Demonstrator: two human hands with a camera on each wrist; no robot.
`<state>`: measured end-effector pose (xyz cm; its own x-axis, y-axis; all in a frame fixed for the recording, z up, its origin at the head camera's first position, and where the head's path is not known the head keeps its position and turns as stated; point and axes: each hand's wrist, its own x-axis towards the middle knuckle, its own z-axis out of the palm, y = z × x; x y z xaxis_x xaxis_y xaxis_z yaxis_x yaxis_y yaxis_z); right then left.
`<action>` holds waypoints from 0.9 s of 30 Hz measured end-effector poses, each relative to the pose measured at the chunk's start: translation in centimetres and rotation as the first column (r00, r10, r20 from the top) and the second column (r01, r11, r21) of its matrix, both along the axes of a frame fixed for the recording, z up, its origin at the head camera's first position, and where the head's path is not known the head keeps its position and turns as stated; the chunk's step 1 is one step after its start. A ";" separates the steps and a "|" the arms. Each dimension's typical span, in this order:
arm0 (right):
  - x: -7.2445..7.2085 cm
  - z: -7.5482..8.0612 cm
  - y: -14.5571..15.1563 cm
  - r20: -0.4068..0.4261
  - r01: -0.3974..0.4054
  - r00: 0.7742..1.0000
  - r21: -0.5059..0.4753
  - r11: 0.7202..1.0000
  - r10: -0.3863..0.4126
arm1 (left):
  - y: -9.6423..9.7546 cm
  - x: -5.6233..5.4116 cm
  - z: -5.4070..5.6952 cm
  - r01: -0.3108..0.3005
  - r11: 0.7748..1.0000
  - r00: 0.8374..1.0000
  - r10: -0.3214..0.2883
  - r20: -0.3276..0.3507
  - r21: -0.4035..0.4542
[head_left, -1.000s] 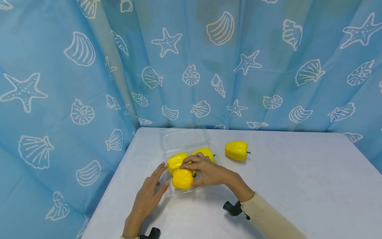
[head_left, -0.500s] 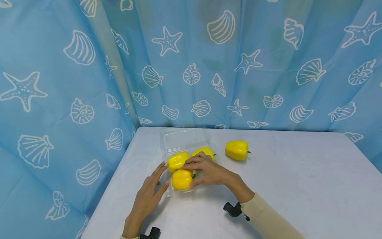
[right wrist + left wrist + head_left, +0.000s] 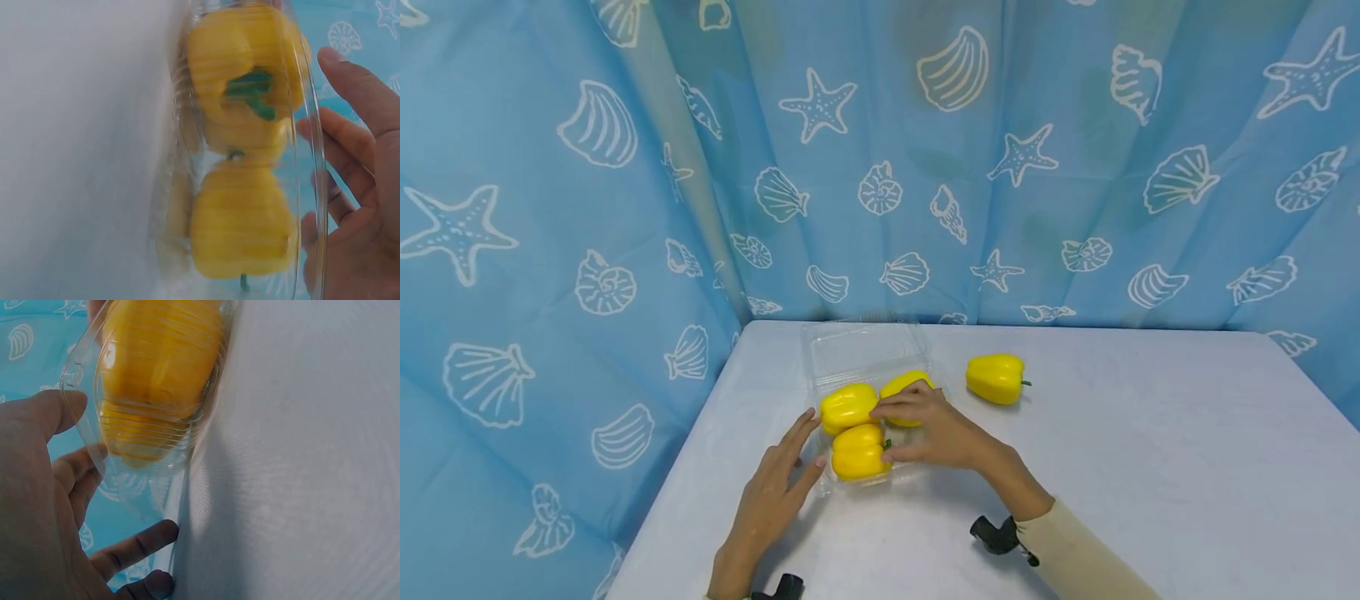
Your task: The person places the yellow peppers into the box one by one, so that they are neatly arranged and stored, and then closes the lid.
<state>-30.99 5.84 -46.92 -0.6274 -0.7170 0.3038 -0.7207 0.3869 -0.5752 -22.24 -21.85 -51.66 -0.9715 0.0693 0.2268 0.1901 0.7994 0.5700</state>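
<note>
Left hand (image 3: 775,483) spread wide at clear container (image 3: 867,348); right hand (image 3: 938,429), fingers loosely parted, hovered over yellow peppers (image 3: 848,407) inside.

We see a white-covered table (image 3: 1120,467); directly on it lie an opened clear plastic container (image 3: 868,346) and, near its right side, one yellow pepper (image 3: 995,378).

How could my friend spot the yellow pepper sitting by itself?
Find the white table by the blue seashell curtain. On it is an open clear plastic container; to the right lies the yellow bell pepper. It's the only one outside; three other peppers sit inside.
</note>
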 end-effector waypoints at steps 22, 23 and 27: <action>-1.1 0.7 4.4 -0.071 0.273 0.955 -0.178 0.945 -0.289 | -0.2 -0.1 -0.4 0.032 0.999 0.999 -0.032 -0.039 0.013; -1.3 0.8 4.6 -0.080 0.287 0.949 -0.182 0.941 -0.305 | -0.2 -0.1 -0.4 0.033 0.999 0.999 -0.033 -0.040 0.009; -1.6 0.7 5.5 -0.126 0.361 0.914 -0.180 0.915 -0.385 | -0.2 -0.1 -0.3 0.036 0.999 0.998 -0.036 -0.042 0.003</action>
